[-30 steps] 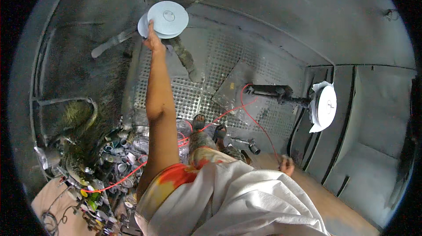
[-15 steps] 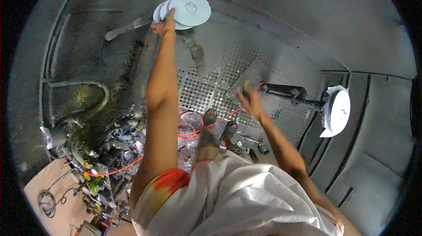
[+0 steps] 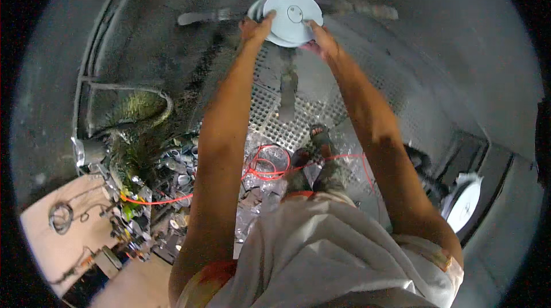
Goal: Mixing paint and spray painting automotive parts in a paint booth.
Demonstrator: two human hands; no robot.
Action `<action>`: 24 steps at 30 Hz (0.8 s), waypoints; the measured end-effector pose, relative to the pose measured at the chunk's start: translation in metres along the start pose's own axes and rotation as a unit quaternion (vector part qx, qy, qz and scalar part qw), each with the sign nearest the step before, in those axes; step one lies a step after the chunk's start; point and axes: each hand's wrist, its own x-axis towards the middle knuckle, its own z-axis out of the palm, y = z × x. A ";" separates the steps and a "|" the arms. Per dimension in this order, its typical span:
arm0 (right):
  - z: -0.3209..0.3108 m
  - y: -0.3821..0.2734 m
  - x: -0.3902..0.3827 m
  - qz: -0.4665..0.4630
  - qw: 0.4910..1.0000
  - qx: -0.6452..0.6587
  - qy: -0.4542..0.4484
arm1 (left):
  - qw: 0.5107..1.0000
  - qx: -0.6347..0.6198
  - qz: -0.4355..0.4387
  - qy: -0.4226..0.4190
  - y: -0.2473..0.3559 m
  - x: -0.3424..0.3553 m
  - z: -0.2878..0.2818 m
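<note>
White round discs point(image 3: 290, 12), overlapping, fanned leftward; top one ring-marked at centre; stack held by fingers point(image 3: 269, 17) either side.

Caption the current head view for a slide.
Left hand and right hand hold overlapping white discs, with a red hose looped near the person's feet.

Has discs point(image 3: 294, 15) between left hand point(image 3: 256, 28) and right hand point(image 3: 321, 39), ahead of feet point(image 3: 319, 132), with hose coil point(image 3: 265, 176) and clutter point(image 3: 179, 164) leftward, another disc point(image 3: 464, 208) rightward.

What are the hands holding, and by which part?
Overlapping white discs, gripped at the rim: left hand at the left edge, right hand at the lower-right edge.
</note>
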 end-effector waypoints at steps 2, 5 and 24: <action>0.029 -0.005 0.009 -0.002 0.998 -0.030 0.048 | 0.993 0.111 0.018 0.019 -0.010 0.002 -0.010; 0.016 -0.007 0.009 -0.057 0.982 -0.123 0.130 | 0.997 -0.051 0.005 -0.062 0.012 -0.033 -0.012; -0.129 -0.069 0.133 -0.249 0.632 -0.721 0.135 | 0.981 -0.168 0.096 0.009 -0.049 -0.138 -0.045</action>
